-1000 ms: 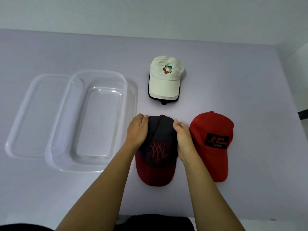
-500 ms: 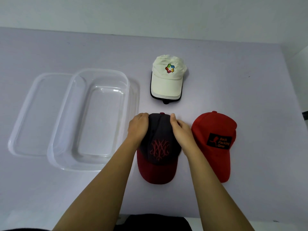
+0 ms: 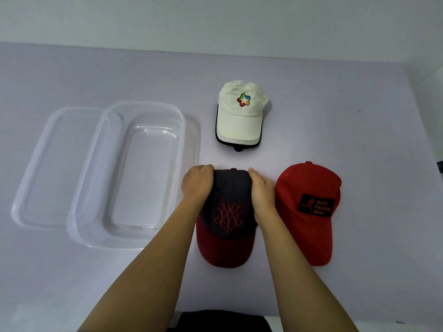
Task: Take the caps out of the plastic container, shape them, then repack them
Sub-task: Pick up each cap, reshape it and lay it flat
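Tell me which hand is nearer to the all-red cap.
Right. The right hand grips the dark cap on the side facing the all-red cap, almost touching it; the left hand is on the dark cap's far side.

Since a moment ago our right hand point(image 3: 262, 196) slid off the top of the dark cap point(image 3: 229, 212) back to its side, so we're squeezing the crown from both sides again.
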`<state>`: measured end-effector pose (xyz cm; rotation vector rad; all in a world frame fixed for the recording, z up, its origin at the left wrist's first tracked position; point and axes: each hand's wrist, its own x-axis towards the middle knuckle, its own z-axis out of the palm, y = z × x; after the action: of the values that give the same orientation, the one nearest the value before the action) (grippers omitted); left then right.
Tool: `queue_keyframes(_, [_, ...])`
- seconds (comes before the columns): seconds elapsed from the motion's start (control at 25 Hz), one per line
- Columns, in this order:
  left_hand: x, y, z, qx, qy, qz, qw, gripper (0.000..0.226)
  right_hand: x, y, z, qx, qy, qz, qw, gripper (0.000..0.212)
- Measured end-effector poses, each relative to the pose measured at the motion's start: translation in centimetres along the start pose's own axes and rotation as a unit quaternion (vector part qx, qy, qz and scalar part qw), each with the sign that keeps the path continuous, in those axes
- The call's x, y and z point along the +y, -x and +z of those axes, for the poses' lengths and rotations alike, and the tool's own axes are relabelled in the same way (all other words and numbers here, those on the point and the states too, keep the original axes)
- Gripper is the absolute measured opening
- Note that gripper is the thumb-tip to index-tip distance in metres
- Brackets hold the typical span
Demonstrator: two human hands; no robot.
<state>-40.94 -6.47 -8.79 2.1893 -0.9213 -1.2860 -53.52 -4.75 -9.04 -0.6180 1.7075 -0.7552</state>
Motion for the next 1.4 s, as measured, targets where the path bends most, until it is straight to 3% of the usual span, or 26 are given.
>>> queue_keyframes(0.16, [-0.1, -0.1, -0.1, 0.020, -0.072, 0.037, 0.996, 0.030, -0.2, -0.2, -0.1, -0.019, 0.069, -0.005, 0.997, 0.048])
queue_keyframes(0.32, [-0.1, -0.1, 0.0, 0.040, -0.091, 0.035, 0.994, 0.030, -0.8, -0.5, -0.9, -0.022, 0.086, 0.010, 0.996, 0.061])
queue_keyframes(0.52, [0.0, 0.3, 0.3, 0.103, -0.049, 0.029, 0.993, 0.034, -0.6, -0.8, -0.5, 0.001, 0.169, -0.073, 0.983, 0.041])
queue_keyframes(0.64, [0.2, 0.5, 0.5, 0.091, -0.053, 0.030, 0.994, 0.036, -0.2, -1.0, -0.4, 0.021, 0.170, -0.052, 0.984, 0.039])
queue_keyframes(0.72, [0.7, 0.4, 0.4, 0.063, -0.066, 0.039, 0.995, 0.039, -0.7, -0.5, -0.3, -0.013, 0.208, -0.061, 0.976, 0.036])
queue_keyframes(0.84, [2.2, 0.8, -0.5, 0.050, -0.099, 0.110, 0.988, 0.041, -3.0, 1.8, -2.0, -0.044, 0.217, -0.194, 0.956, 0.040])
queue_keyframes(0.96, [4.7, 3.3, -0.4, 0.117, -0.078, 0.263, 0.954, 0.032, -5.2, 3.6, -7.8, 0.082, 0.118, -0.368, 0.919, 0.031])
queue_keyframes(1.04, [6.1, 5.4, 1.1, 0.110, -0.016, 0.286, 0.952, 0.031, -4.5, 2.1, -13.0, 0.217, 0.072, -0.328, 0.917, 0.031])
queue_keyframes(1.12, [6.5, 6.6, 4.5, 0.045, 0.014, 0.258, 0.965, 0.033, -2.9, -0.2, -16.9, 0.254, 0.068, -0.208, 0.942, 0.035])
queue_keyframes(1.2, [5.9, 7.3, 9.0, -0.018, -0.005, 0.216, 0.976, 0.041, -1.0, -1.7, -18.2, 0.182, 0.114, -0.122, 0.969, 0.042])
queue_keyframes(1.28, [5.2, 7.9, 13.0, -0.041, -0.005, 0.156, 0.987, 0.052, 0.2, -2.4, -18.0, 0.103, 0.152, -0.090, 0.979, 0.050])
queue_keyframes(1.4, [4.6, 8.6, 15.8, -0.027, 0.048, 0.106, 0.993, 0.046, 0.1, -2.7, -17.4, 0.099, 0.110, -0.094, 0.985, 0.050])
